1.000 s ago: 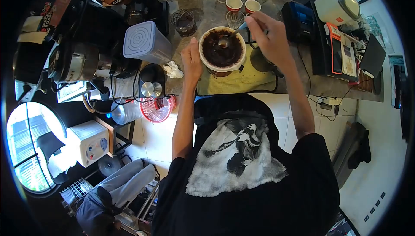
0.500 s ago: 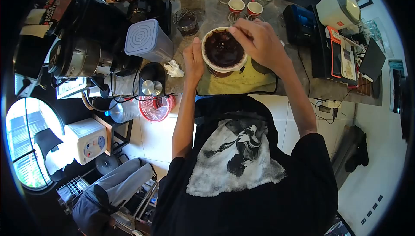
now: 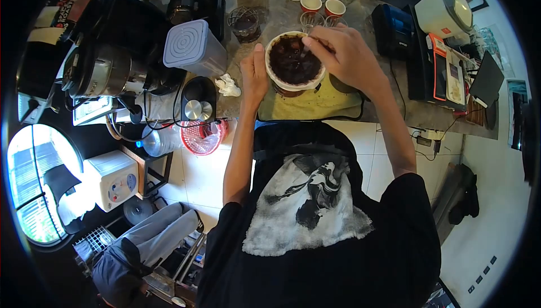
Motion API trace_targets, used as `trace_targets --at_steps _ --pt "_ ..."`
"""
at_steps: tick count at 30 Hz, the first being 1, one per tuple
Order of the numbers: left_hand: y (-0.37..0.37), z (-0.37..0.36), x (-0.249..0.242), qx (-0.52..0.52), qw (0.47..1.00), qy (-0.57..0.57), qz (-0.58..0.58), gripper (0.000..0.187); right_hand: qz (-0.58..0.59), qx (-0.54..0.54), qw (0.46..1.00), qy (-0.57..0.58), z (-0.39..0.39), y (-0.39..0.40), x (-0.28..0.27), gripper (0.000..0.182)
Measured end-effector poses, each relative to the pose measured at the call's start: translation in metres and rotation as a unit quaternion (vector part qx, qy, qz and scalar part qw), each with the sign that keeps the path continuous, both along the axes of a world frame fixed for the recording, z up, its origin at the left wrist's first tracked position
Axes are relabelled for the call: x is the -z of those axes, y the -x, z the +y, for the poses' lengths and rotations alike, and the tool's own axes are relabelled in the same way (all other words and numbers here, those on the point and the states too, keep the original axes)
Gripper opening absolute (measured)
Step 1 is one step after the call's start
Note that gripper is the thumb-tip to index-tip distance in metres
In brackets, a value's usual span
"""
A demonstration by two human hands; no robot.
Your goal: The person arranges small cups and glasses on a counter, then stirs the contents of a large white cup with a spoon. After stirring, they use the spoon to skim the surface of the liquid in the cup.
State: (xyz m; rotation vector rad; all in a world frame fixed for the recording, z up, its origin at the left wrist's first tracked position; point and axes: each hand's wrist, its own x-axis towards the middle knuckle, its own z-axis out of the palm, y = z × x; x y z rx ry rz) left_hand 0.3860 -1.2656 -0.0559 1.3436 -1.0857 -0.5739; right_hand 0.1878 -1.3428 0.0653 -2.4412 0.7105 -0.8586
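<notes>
Glossy white ceramic dripper (image 3: 273, 77) — wet dark grounds (image 3: 293, 60) inside — on matt yellow cloth (image 3: 315, 105).

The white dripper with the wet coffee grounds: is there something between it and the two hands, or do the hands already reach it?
Nothing visible stands between. The left hand rests against the left side of the white dripper. The right hand is over its right rim and holds a thin tool, probably a spoon, whose tip is in the coffee grounds.

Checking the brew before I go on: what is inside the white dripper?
The white dripper holds dark wet coffee grounds. The right hand covers its right rim, with a spoon dipping in; the spoon's bowl is hidden.
</notes>
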Motion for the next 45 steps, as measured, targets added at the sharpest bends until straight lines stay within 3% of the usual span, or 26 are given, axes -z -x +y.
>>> trace_targets --at_steps 5,8,14,16,24,26,29,41,45 --pt "0.002 0.001 0.000 0.005 1.000 0.003 0.005 0.047 0.037 0.032 0.998 -0.041 -0.001 -0.002 0.000 0.019" --pt "0.000 0.002 -0.006 0.009 1.000 -0.001 0.006 0.047 -0.016 -0.018 1.000 0.015 0.003 -0.004 0.004 0.018" --pt "0.003 0.002 -0.006 0.008 1.000 -0.004 0.004 0.047 0.049 0.042 0.998 -0.016 0.003 0.002 -0.003 0.018" --pt "0.003 0.000 -0.006 0.008 1.000 0.000 0.005 0.047 0.000 -0.017 1.000 0.014 0.003 -0.003 0.003 0.019" --pt "0.002 0.002 -0.006 0.006 1.000 0.000 -0.011 0.047 0.039 0.031 0.998 0.026 0.003 0.002 0.002 0.020" --pt "0.002 0.001 -0.004 0.010 1.000 -0.005 0.009 0.047 -0.014 -0.015 1.000 -0.009 0.007 -0.001 0.000 0.019" --pt "0.006 0.002 -0.009 0.010 1.000 -0.008 0.000 0.047 0.000 -0.001 0.999 0.044 0.000 0.004 0.007 0.019" --pt "-0.001 0.001 0.003 0.007 1.000 -0.003 -0.013 0.049 0.026 0.022 0.999 -0.012 -0.003 0.006 -0.003 0.020" --pt "0.003 0.001 -0.003 0.018 1.000 0.005 0.008 0.049 -0.004 -0.015 1.000 0.004 0.002 0.003 -0.004 0.021"
